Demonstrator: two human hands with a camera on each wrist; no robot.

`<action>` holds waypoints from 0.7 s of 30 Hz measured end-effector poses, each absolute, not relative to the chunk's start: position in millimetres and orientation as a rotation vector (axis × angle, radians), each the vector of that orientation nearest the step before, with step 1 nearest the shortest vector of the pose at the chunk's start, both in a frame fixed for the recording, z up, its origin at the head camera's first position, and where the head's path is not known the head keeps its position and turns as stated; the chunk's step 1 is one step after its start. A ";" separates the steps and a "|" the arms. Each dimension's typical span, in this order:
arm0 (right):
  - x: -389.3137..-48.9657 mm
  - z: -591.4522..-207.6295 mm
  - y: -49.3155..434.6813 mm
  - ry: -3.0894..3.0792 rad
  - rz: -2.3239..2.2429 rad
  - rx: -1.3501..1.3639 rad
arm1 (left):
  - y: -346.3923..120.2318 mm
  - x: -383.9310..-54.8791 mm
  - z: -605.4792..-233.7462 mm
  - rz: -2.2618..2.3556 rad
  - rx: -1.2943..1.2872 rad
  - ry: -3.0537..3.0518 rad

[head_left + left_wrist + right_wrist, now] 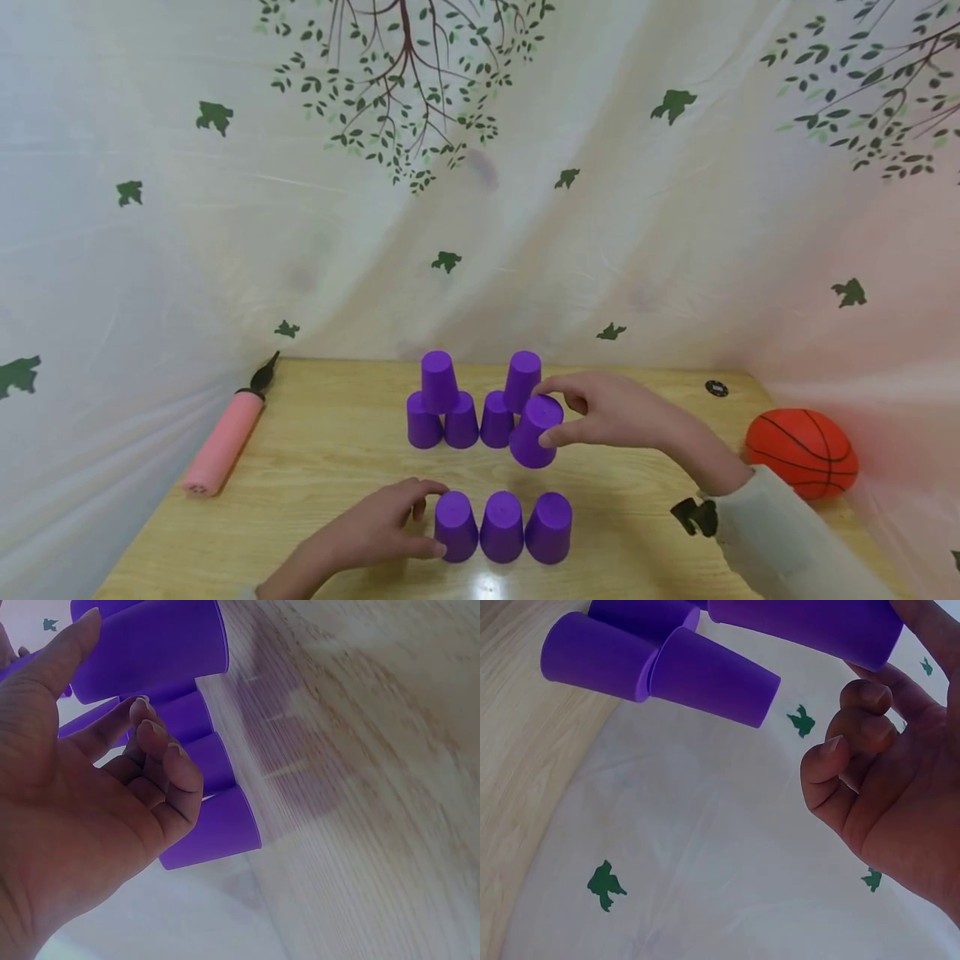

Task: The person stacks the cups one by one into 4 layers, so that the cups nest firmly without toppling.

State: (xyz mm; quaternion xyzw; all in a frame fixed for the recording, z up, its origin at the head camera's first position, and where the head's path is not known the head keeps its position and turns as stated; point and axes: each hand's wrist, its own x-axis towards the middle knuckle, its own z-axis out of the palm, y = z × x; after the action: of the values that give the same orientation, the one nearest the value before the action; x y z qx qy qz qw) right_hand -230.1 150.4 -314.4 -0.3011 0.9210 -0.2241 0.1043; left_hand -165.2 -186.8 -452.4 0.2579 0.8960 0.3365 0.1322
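In the head view, my right hand (pixel 618 412) pinches an upside-down purple cup (pixel 536 433) between thumb and fingers, slightly tilted. That cup appears raised in front of the right-hand back stack, partly hiding it. My left hand (pixel 382 523) has its thumb and index finger about the leftmost purple cup (pixel 456 527) of a front row of three upside-down cups. In the left wrist view, the thumb lies along that cup (pixel 157 649) and the other fingers are curled. Behind, the left stack has one cup (pixel 438 381) on two; the right stack's top cup (pixel 522 379) shows too.
Everything stands on a wood-grain table (pixel 330 433). A pink hand pump (pixel 225 446) with a black nozzle lies at the left. Toward the right edge sit a red ball (pixel 801 452) with black lines and a small black disc (pixel 717 388). A leaf-patterned curtain (pixel 510 233) hangs behind.
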 end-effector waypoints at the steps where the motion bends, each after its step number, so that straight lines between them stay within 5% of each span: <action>1: -231.5 -313.3 148.0 2.715 -0.649 -0.890 | -186.2 -165.4 -452.6 0.975 0.752 2.603; 21: -255.7 -312.6 84.8 2.821 -0.597 -0.779 | -182.0 -165.2 -457.6 0.993 0.784 2.626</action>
State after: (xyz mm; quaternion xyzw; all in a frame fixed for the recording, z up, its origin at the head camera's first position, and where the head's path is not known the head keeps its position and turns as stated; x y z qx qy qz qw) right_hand -255.7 84.8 -312.6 -0.2601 0.9416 -0.1994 0.0774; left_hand -165.2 -182.0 -457.6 0.2673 0.8952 0.3383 0.1130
